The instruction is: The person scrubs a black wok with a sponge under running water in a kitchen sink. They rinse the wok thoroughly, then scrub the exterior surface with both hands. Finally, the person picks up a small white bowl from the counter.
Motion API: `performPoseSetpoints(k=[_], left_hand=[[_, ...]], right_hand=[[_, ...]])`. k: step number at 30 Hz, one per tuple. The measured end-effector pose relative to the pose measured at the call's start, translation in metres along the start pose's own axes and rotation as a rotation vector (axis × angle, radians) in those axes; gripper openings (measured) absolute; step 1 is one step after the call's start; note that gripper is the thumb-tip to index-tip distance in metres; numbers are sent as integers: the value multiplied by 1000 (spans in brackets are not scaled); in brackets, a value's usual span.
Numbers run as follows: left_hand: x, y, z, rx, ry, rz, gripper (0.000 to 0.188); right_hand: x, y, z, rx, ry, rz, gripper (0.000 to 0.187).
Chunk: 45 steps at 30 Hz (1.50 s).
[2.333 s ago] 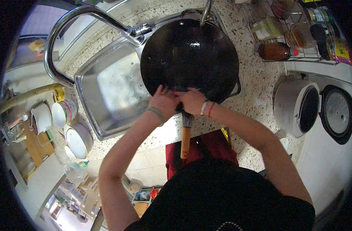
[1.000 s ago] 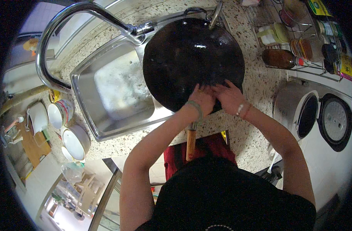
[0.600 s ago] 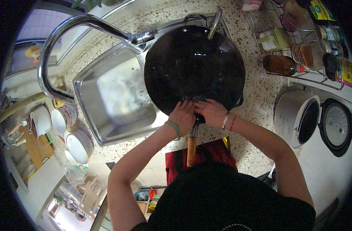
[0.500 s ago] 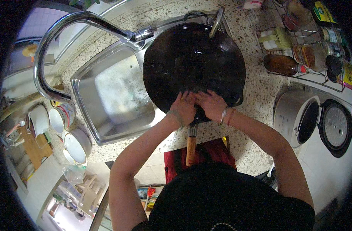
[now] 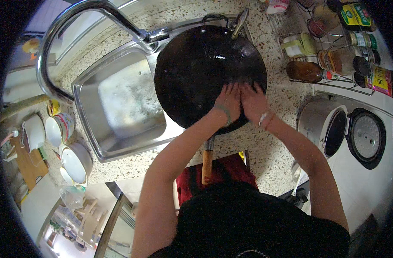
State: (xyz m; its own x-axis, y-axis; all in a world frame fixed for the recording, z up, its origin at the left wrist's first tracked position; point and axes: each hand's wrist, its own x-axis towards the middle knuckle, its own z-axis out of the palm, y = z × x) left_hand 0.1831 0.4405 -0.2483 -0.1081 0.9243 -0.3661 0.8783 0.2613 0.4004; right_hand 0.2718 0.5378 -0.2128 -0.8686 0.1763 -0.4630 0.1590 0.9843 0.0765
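A large black wok point(image 5: 196, 69) with a wooden handle point(image 5: 206, 170) pointing toward me sits over the right side of the sink. Inside it, on the right of the bowl's near half, my two hands are side by side and nearly touching. My left hand point(image 5: 229, 101) has its fingers stretched out against the dark surface, and a thin band circles that wrist. Close beside it, my right hand point(image 5: 253, 102) also reaches forward with fingers extended, a white bracelet at the wrist. Whether anything lies beneath the palms is hidden.
Cloudy, sudsy water stands in the steel sink basin point(image 5: 134, 142), under a tall chrome faucet point(image 5: 41, 56). White bowls point(image 5: 75, 161) line the counter's left. At right are a wire rack with a brown bottle point(image 5: 306, 72) and an open rice cooker point(image 5: 321, 124).
Both hands have moved from the wok's near edge farther in and to the right, staying together. The whole view has shifted slightly.
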Motion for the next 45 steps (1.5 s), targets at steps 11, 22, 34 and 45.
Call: performPoseSetpoints(k=[11,22,34,45], left_hand=[[-25,-102,-1,322,237,-143,52],[-71,-52,4,182,-220,-50,57],[-70,-30,22,-5,-72,-40,59],[-24,-70,1,133,-1,-128,59]], right_hand=[[100,-56,14,136,246,-69,49],[27,-59,13,369,-104,-256,49],[0,-50,24,290,-61,-209,49],[65,-37,17,349,133,-82,48]])
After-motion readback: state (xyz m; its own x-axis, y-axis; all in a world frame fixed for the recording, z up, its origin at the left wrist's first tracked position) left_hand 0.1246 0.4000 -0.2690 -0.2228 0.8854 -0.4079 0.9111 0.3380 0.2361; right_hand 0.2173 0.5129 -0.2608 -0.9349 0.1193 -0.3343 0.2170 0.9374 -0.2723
